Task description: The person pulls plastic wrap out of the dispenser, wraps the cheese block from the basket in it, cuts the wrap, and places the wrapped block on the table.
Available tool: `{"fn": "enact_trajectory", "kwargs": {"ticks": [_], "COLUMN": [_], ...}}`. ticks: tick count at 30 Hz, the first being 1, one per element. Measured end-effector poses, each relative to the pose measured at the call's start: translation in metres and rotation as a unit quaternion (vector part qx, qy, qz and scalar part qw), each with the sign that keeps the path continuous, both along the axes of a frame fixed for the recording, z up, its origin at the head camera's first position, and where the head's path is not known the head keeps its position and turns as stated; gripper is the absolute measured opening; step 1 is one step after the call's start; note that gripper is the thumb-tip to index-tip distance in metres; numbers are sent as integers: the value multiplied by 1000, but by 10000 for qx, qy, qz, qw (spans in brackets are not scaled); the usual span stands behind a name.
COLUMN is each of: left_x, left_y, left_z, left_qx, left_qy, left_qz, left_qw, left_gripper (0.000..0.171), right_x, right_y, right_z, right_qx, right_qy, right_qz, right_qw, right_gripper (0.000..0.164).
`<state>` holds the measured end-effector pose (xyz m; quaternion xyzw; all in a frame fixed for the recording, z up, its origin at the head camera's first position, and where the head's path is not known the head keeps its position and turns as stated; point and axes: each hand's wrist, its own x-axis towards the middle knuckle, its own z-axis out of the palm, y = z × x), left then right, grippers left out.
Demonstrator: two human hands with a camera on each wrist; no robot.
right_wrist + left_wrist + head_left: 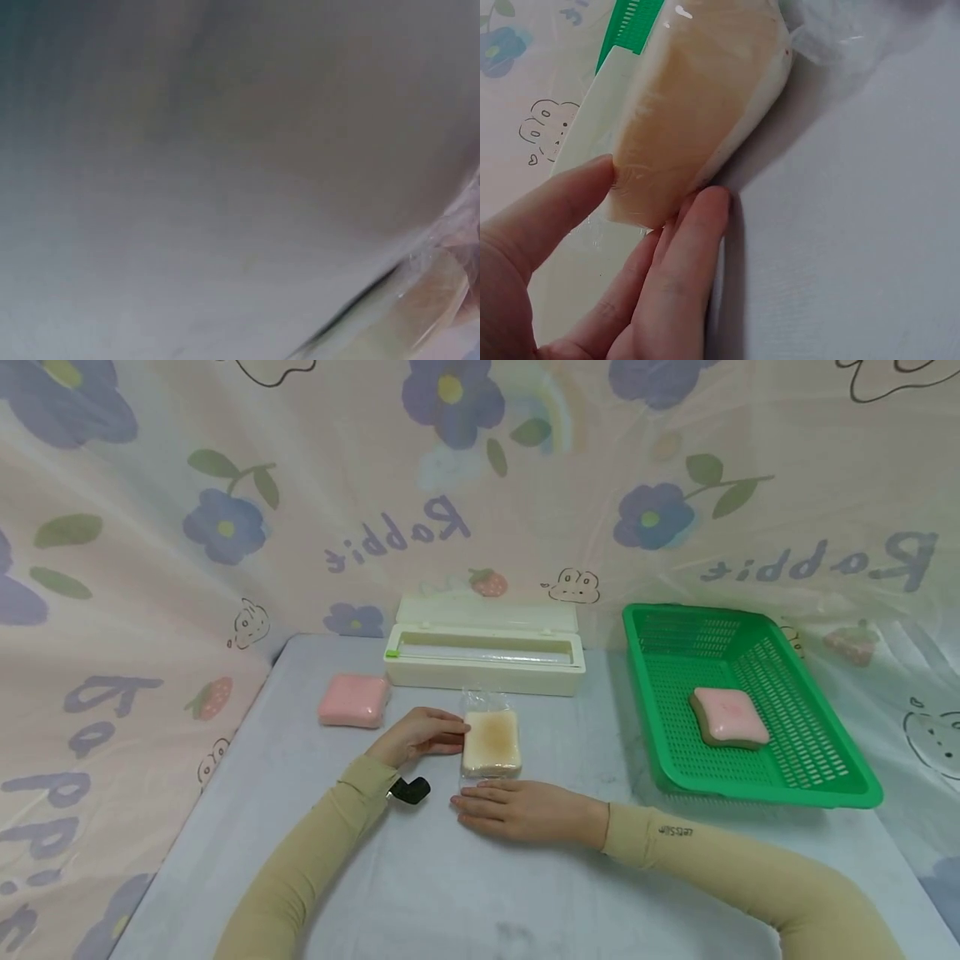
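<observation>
A toast slice (491,743), white with a browned middle, lies wrapped in clear plastic film (486,700) near the table's centre. My left hand (420,735) pinches its left edge. In the left wrist view, the thumb (585,187) is on one side of the wrapped toast (697,97) and the fingers are on the other. Just in front of the toast, my right hand (525,810) lies palm down with its fingers straight, over the near end of the film. The right wrist view is mostly blurred, with part of the wrapped toast (420,315) at lower right.
Behind the toast stands a long white film box (483,677), lid raised, film roll inside. A pink-topped slice (354,700) sits at left. Another pink slice (729,717) lies in the green basket (765,795) at right. The patterned curtain (525,477) hangs behind.
</observation>
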<state>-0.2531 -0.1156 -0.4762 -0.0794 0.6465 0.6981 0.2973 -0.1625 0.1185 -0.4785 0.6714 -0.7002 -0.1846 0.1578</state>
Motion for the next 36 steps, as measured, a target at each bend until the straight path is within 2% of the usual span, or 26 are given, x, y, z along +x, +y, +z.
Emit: {"fn": "enact_trajectory", "kwargs": {"ticks": [11, 22, 24, 30, 36], "left_x": [0, -1, -1, 0, 1], "left_y": [0, -1, -2, -2, -1], "left_z": [0, -2, -1, 2, 2], "left_qx": [42, 49, 48, 27, 54], "left_qy": [-44, 7, 18, 53, 46], "left_qz": [54, -47, -66, -85, -97], "left_qw": [10000, 10000, 10000, 9999, 9999], "left_gripper": [34, 35, 35, 36, 36], "right_x": [3, -5, -10, -26, -40], "right_y": [5, 12, 13, 14, 15], "right_z": [10, 22, 25, 31, 25], "right_qx": [-3, -273, -411, -749, -663], "right_qy": [-151, 496, 537, 231, -266], "right_qz": [100, 183, 128, -303, -906], "right_qw": [9998, 9982, 9976, 9965, 9933], "right_gripper": [53, 52, 52, 60, 62]}}
